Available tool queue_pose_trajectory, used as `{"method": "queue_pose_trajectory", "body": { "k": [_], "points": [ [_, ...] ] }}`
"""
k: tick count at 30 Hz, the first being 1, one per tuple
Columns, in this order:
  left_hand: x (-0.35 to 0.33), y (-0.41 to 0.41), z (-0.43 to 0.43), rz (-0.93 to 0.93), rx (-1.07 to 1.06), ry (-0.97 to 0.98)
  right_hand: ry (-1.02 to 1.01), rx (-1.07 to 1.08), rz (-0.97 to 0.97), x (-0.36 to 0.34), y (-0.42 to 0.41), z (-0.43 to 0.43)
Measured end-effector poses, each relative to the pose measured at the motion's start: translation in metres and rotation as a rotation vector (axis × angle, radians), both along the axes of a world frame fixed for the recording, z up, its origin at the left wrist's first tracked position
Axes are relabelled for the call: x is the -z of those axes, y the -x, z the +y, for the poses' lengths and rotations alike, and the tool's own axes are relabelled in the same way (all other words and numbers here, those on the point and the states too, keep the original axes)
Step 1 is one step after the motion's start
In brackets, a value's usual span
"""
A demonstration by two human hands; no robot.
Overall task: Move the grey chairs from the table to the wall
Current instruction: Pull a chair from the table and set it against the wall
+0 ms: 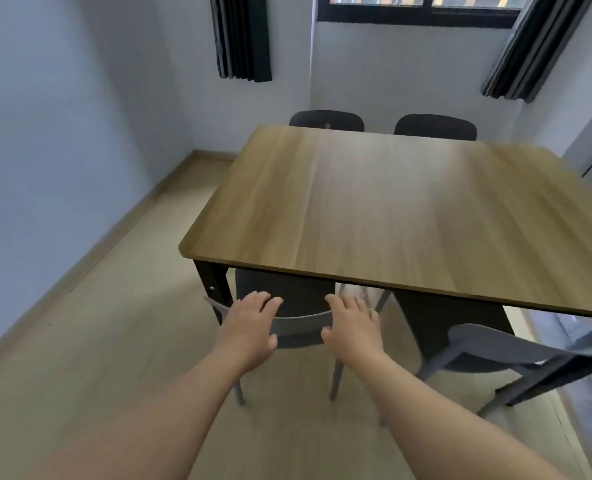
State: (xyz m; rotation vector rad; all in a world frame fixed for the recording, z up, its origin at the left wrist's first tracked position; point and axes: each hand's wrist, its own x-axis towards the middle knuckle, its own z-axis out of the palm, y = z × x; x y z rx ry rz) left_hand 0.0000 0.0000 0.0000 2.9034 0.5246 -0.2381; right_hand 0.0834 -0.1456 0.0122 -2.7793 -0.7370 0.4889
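Two bare hands reached over the curved backrest of a grey chair (301,327) tucked under the near edge of a wood-topped table (391,209). The left hand (253,327) lay on the left part of the backrest with fingers spread and the thumb hanging below the rail; the right hand (353,327) rested on the right part in the same way, fingers loose rather than curled tight. Whether either hand had truly closed on the rail could not be told.

The chair's dark seat sat beneath the tabletop, right beside the table's black front leg (214,289) on the left, and its pale grey legs stood on the light wood floor (97,341). A second grey chair (495,351) stood just to the right, angled away from the table, with its seat also partly under the edge. Across the table, the dark backs of two more chairs, one on the left (326,120) and one on the right (435,126), rose above the far edge in front of the window wall.

A pale blue-grey wall (62,133) ran along the left side with a wooden skirting board at its foot, separated from the table by an open strip of floor. Dark curtains, one on the left (242,36) and one on the right (526,53), hung on either side of a black-framed window (419,12) at the far end of the room.
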Motion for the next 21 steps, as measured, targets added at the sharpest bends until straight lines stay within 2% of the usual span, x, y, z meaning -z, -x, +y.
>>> {"method": "queue_pose_trajectory", "body": {
  "k": [4, 7, 13, 21],
  "points": [
    [0.022, -0.034, 0.020, 0.226, -0.139, 0.122, 0.129, -0.114, 0.068, 0.023, -0.039, 0.018],
    [0.039, -0.043, 0.030, 0.351, -0.072, 0.057, 0.201, -0.189, 0.069, 0.041, -0.052, 0.026],
    [0.046, -0.051, 0.038, 0.335, -0.030, 0.011, 0.160, -0.202, -0.031, 0.054, -0.051, 0.030],
    [0.060, -0.021, 0.034, 0.273, -0.021, 0.059, 0.152, -0.149, 0.005, 0.053, -0.014, 0.017]
  ]
}}
